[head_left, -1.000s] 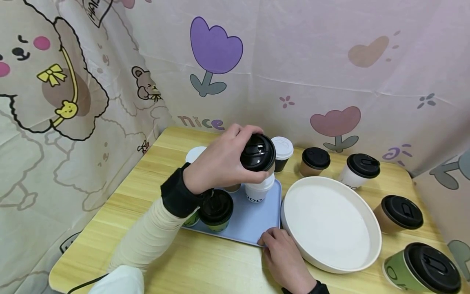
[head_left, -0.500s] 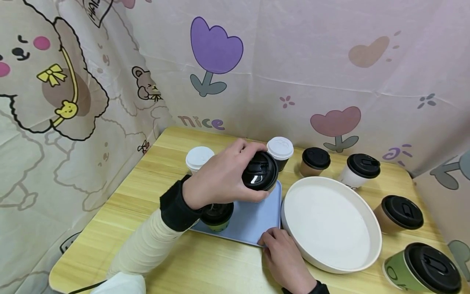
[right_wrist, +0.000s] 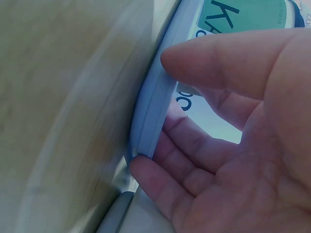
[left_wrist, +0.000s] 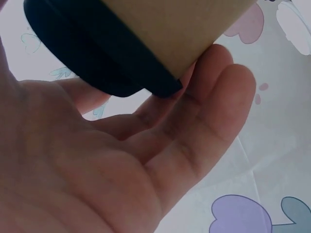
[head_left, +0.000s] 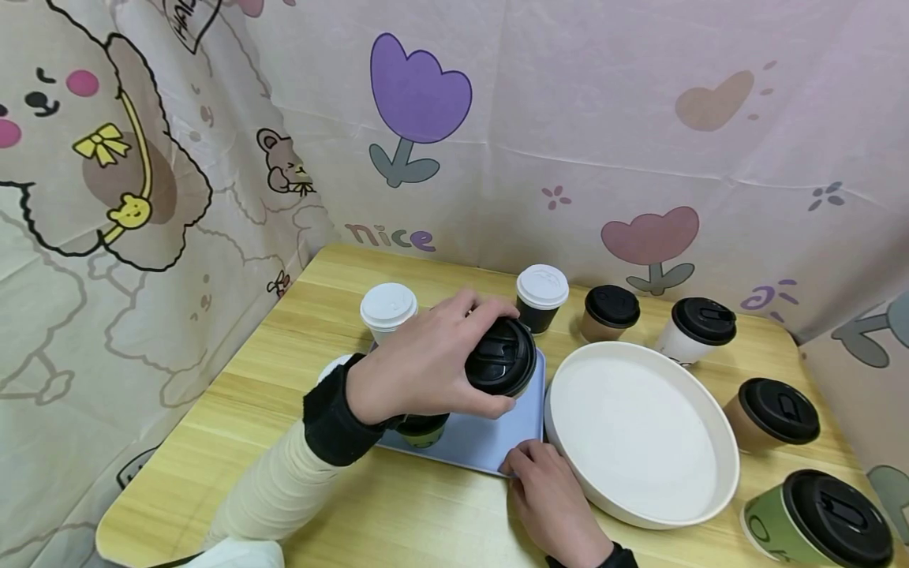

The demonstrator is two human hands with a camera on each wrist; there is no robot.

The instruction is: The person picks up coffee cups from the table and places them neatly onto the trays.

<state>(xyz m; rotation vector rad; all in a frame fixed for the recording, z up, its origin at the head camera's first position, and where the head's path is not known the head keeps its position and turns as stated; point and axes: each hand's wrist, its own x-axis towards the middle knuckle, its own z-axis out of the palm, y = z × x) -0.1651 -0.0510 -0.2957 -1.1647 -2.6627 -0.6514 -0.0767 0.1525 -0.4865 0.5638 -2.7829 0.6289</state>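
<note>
Brown cup [head_left: 501,359] with a black lid, gripped in the left hand [head_left: 422,363] over the blue tray [head_left: 490,438]; hard to tell whether touching it or just above. At the near corner of that tray, pinching its edge between thumb and fingers, the right hand [head_left: 552,502]. Off to the right, a green cup [head_left: 817,521]. Just beside the tray, a round white dish [head_left: 642,434]. Farther back, a white-lidded black cup [head_left: 542,298]; behind, a printed cloth [head_left: 525,102].
</note>
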